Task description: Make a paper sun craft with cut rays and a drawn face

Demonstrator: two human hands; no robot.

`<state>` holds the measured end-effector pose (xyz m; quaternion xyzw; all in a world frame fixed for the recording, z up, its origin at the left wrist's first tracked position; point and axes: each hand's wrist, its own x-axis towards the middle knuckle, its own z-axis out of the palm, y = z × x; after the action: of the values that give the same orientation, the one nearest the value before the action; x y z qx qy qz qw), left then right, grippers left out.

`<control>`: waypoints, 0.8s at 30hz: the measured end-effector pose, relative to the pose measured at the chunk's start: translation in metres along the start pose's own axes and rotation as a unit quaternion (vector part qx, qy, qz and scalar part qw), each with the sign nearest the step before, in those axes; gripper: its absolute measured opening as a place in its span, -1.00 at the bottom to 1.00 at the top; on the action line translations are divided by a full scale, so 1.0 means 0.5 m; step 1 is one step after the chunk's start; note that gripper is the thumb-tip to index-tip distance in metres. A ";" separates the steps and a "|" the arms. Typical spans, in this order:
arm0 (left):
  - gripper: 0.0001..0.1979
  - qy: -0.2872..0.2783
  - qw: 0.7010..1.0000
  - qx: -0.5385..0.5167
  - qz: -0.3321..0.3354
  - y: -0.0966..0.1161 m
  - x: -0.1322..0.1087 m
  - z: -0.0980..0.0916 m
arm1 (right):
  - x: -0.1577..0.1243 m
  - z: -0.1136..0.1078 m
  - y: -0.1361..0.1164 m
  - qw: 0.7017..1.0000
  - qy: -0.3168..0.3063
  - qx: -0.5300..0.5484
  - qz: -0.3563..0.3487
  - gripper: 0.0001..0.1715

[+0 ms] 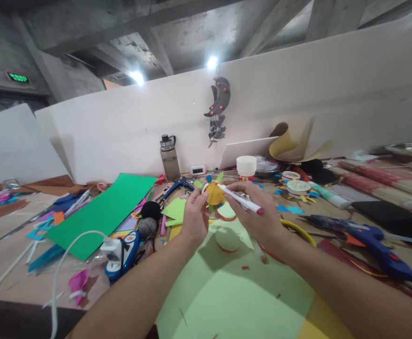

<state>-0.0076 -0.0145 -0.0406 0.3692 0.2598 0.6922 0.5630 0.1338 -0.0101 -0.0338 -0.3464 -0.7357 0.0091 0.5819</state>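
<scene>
My left hand is closed on the edge of a round yellow paper piece with green and blue paper tabs around its rim. In my right hand is a white marker with a dark red end, its other end at the right side of the yellow face. Whether the tip touches the paper, I cannot tell. Below the hands, a pale green disc with a red edge lies on a large light green sheet. Another such disc sits just behind it, partly covered.
At the right lies a blue glue gun; another glue gun is behind my left hand. A bottle, stacked paper cups and a small clock stand at the back. A power strip and green sheet lie left.
</scene>
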 end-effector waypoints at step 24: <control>-0.66 0.069 0.993 0.026 -0.087 0.026 0.010 0.005 | 0.048 -0.034 0.021 0.977 -0.026 0.179 0.110 -0.77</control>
<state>-0.0137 -0.0128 -0.0281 0.3108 0.3476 0.6574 0.5920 0.1516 0.0037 -0.0120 -0.3152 -0.6946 0.2134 0.6104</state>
